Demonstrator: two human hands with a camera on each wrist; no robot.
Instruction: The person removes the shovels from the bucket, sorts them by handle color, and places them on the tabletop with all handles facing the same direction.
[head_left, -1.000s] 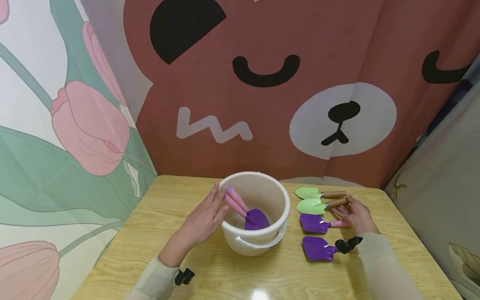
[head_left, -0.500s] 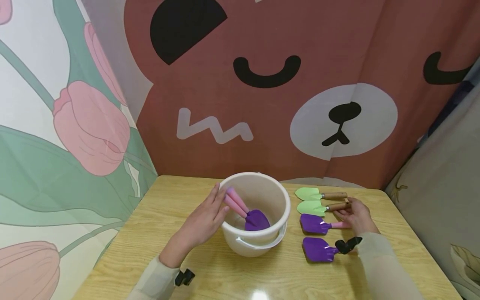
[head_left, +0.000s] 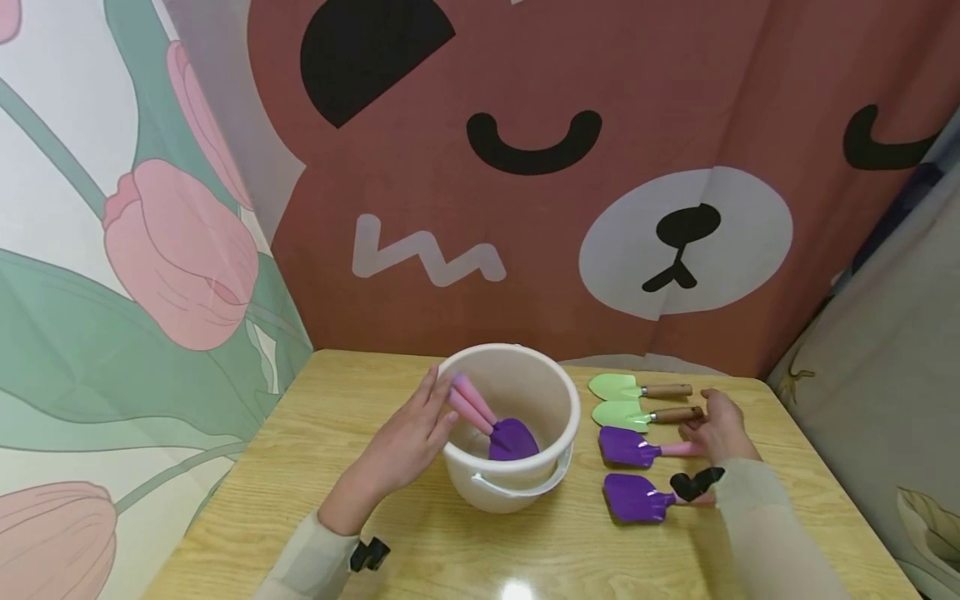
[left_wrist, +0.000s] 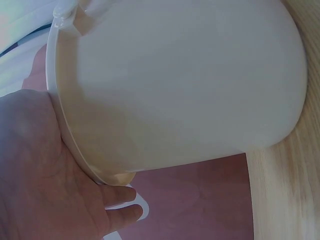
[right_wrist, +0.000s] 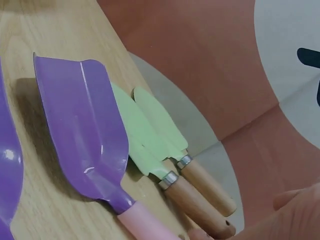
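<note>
My left hand [head_left: 408, 429] rests with straight fingers against the rim of a white bucket [head_left: 487, 492]; the left wrist view shows its palm beside the bucket wall [left_wrist: 190, 90]. My right hand [head_left: 722, 429] is at the handle ends of a green trowel [head_left: 621, 414] with a wooden handle and a purple shovel [head_left: 628, 447] with a pink handle. In the right wrist view a fingertip [right_wrist: 199, 234] shows by the trowel's handle end [right_wrist: 200, 207]; no grip on it is seen. Inside the bucket lie a purple blade [head_left: 513, 439] and two pink handles [head_left: 471, 402].
Another green trowel [head_left: 615, 387] lies behind, and another purple shovel [head_left: 636, 498] lies in front, its handle partly behind the right wrist's black mount. All are on a wooden table [head_left: 420, 550]. A printed bear curtain [head_left: 420, 183] hangs behind the table.
The right hand has drawn slightly right, off the nearer green trowel's handle. That trowel's handle end has come down and shifted a little right. The left hand and bucket stay put.
</note>
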